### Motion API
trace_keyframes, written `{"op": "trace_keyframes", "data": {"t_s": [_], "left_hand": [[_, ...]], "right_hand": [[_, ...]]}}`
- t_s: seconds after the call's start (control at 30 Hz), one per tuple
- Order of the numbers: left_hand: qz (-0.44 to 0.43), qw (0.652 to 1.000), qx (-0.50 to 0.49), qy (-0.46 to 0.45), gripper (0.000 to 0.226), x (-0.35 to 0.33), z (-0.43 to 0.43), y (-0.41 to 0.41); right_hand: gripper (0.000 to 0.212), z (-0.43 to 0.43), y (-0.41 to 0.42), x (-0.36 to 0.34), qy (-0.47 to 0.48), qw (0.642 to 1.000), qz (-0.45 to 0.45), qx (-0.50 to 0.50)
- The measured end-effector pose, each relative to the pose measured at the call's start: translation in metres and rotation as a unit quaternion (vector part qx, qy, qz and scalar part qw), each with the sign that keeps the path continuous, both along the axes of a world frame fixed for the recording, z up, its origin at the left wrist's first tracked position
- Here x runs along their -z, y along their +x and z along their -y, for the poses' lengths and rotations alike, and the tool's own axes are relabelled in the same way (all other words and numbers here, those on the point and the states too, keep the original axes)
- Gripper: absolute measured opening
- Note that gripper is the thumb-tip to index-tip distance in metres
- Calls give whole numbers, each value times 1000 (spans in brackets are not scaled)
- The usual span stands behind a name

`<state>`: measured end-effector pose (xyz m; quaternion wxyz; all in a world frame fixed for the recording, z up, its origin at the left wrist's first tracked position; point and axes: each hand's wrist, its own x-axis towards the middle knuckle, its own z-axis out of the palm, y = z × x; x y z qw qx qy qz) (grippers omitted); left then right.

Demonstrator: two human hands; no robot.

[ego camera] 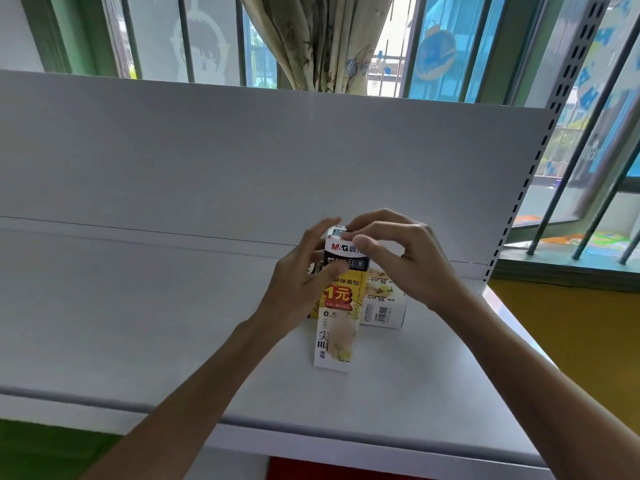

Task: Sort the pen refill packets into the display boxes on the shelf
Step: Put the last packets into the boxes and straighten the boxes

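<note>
Refill packet: light, stiff card, held upright on shelf; left hand gripping side, right hand fingers pinching top; best taken by edges

You've got loads of open shelf to the left and along the front edge, nothing sitting there. The clutter's all on the right: an upright display box with another box touching its right side, and the back panel walls off everything behind them.
</note>
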<state>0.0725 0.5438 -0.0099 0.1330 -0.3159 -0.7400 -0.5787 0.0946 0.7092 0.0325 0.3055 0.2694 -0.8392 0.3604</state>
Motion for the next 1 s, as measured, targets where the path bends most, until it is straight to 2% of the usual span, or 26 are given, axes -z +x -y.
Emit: {"op": "trace_keyframes", "data": {"t_s": [0.07, 0.17, 0.2, 0.27, 0.37, 0.43, 0.47, 0.53, 0.6, 0.7, 0.77, 0.87, 0.93, 1.0], "left_hand": [[-30, 999, -14, 11, 34, 0, 0, 3], [-70, 993, -82, 40, 27, 0, -4, 3], [-70, 989, -117, 53, 24, 1, -4, 2], [-26, 980, -164, 108, 20, 5, -2, 0], [95, 959, -187, 192, 21, 13, 5, -1], [161, 944, -215, 191, 24, 22, 14, 0], [176, 944, -241, 139, 25, 28, 18, 2], [172, 945, -276, -28, 22, 44, 30, 5], [172, 941, -269, -113, 16, 57, 40, 5], [181, 944, -240, -138, 30, 63, 40, 5], [174, 945, -236, -143, 38, 61, 33, 8], [147, 942, -245, -173, 36, 60, 30, 5], [179, 937, -245, -172, 31, 59, 37, -5], [228, 930, -247, -147, 32, 58, 45, -16]], "right_hand": [[33, 1, 3, 11, 10, 1000, -5, 5], [74, 11, 9, 41, -37, 998, 54, -12], [88, 14, 12, 52, -62, 995, 76, -3], [99, 19, 18, 68, -73, 989, 118, 50], [84, 6, 22, 76, 50, 975, 153, 155], [72, -6, 24, 75, 141, 946, 206, 205], [71, -12, 25, 77, 138, 940, 231, 210], [73, -22, 30, 84, 82, 938, 260, 212], [68, -29, 35, 92, 25, 930, 285, 231], [55, -35, 37, 101, -16, 926, 294, 238], [55, -37, 36, 101, -32, 928, 291, 228], [51, -41, 33, 96, -49, 929, 307, 203], [39, -48, 30, 91, -49, 926, 312, 205], [29, -57, 20, 86, -56, 929, 277, 241]]}}
